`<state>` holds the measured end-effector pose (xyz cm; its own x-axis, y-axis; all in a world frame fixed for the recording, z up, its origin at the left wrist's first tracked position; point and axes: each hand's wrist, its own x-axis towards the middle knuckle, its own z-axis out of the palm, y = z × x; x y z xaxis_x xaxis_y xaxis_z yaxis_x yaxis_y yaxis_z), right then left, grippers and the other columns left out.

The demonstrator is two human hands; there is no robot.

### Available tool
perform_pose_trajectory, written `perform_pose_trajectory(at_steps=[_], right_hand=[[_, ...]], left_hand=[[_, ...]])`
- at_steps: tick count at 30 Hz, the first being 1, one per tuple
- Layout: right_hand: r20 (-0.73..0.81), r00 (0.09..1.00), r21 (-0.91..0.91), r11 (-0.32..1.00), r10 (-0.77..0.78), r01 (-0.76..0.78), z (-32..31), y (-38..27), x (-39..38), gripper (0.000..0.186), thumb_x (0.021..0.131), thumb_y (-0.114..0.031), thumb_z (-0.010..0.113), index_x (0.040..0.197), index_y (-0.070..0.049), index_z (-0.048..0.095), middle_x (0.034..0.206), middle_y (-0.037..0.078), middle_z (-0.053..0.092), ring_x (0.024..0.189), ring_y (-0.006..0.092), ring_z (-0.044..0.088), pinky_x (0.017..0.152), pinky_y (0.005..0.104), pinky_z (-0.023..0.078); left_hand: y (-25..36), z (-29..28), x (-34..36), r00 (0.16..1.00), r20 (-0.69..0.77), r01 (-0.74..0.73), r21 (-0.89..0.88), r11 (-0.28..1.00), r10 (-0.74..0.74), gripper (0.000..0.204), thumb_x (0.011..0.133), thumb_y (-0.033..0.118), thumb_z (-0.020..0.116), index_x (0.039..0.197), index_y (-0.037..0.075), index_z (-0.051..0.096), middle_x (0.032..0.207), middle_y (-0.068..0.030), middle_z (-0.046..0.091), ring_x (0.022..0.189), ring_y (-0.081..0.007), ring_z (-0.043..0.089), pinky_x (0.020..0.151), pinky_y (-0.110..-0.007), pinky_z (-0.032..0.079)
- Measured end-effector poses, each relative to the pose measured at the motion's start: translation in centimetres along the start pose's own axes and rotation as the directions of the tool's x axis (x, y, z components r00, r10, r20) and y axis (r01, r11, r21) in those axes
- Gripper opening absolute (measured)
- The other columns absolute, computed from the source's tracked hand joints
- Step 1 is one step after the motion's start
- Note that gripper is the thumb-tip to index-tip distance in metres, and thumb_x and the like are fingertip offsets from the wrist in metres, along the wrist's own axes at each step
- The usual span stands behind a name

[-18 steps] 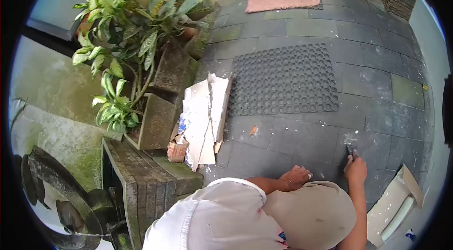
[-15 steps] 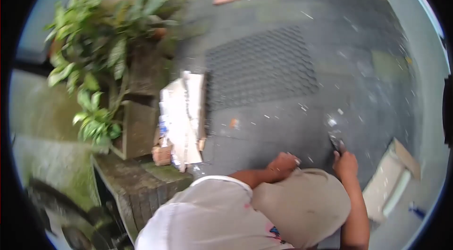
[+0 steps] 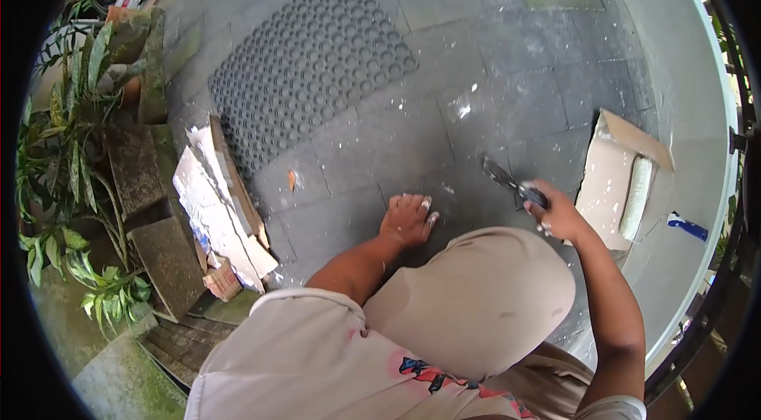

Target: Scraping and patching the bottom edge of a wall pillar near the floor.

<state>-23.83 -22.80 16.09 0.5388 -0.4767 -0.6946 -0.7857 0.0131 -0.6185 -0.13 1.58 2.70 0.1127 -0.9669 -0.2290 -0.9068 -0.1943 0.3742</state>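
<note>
In my right hand (image 3: pixel 551 210) is a scraper (image 3: pixel 499 172) with a flat blade and black handle. My fingers are wrapped round the handle, and the blade points up and left, low over the grey tiled floor (image 3: pixel 420 126). My left hand (image 3: pixel 408 218) is beside my bent knee, close to the floor. It holds nothing, its fingers loosely bent and the thumb apart. White paint marks the fingertips of both hands. White specks and smears (image 3: pixel 464 109) lie on the tiles ahead.
A black rubber mat (image 3: pixel 309 63) lies ahead to the left. Paint-splashed cardboard (image 3: pixel 214 206) sits by stone planters (image 3: pixel 166 257). At right, more cardboard (image 3: pixel 594 198) bears a white paint roller (image 3: pixel 636 198), near a blue object (image 3: pixel 687 226) and a pale wall (image 3: pixel 686 103).
My view has swung right, so the mat and left cardboard sit further left. The scraper stays in my right hand. My left hand's fingers show more plainly.
</note>
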Motion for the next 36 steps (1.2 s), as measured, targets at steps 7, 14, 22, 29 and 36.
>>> perform_pose_trajectory(at_steps=[7,14,22,29,36], right_hand=[[0.124,0.992,0.380,0.924,-0.020,-0.029,1.6,-6.9,7.3,0.030,0.100,-0.031,0.057,0.119,-0.008,0.065,0.070,0.001,0.060,0.047,0.0058,0.042,0.043,0.0250,0.034],[-0.015,0.997,0.264,0.962,0.081,-0.074,7.6,-10.3,14.6,0.034,0.100,-0.036,0.056,0.084,-0.007,0.064,0.059,-0.001,0.052,0.043,0.0064,0.040,0.039,0.0252,0.027],[0.050,0.996,0.349,0.933,0.075,-0.088,8.1,-9.9,14.5,0.039,0.099,-0.039,0.057,0.072,-0.011,0.058,0.057,-0.001,0.052,0.040,0.0088,0.040,0.037,0.0281,0.028],[0.051,0.995,0.502,0.859,0.088,-0.102,10.7,-9.3,14.1,0.041,0.099,-0.041,0.057,0.072,-0.010,0.057,0.058,0.000,0.052,0.039,0.0090,0.040,0.036,0.0275,0.027],[0.001,0.996,0.460,0.884,0.092,-0.082,11.5,-9.1,14.4,0.040,0.099,-0.041,0.057,0.074,-0.009,0.057,0.058,0.000,0.051,0.039,0.0095,0.039,0.036,0.0274,0.027]], left_hand=[[-0.7,0.6,-0.1,0.991,-0.131,-0.042,-0.013,0.999,0.040,0.040,0.091,0.040,0.059,0.114,0.007,0.061,0.107,-0.0069,0.060,0.102,-0.0255,0.054,0.091,-0.043,0.037],[-0.4,1.1,0.2,0.988,-0.148,-0.051,-0.008,0.999,0.050,0.040,0.092,0.041,0.058,0.115,0.008,0.063,0.106,-0.0060,0.060,0.101,-0.0239,0.054,0.089,-0.041,0.038],[-0.4,0.2,0.2,0.990,-0.122,-0.069,0.026,0.997,0.071,0.040,0.094,0.041,0.055,0.117,0.009,0.063,0.106,-0.0052,0.059,0.100,-0.0228,0.053,0.088,-0.040,0.037],[-0.9,1.0,-0.1,0.995,-0.084,-0.046,0.060,0.997,0.051,0.042,0.094,0.042,0.055,0.119,0.009,0.062,0.107,-0.0062,0.058,0.101,-0.0238,0.053,0.089,-0.041,0.037],[-1.0,1.7,0.0,0.995,-0.083,-0.053,0.075,0.996,0.059,0.044,0.093,0.044,0.056,0.120,0.010,0.061,0.107,-0.0057,0.058,0.101,-0.0232,0.053,0.088,-0.041,0.037]])
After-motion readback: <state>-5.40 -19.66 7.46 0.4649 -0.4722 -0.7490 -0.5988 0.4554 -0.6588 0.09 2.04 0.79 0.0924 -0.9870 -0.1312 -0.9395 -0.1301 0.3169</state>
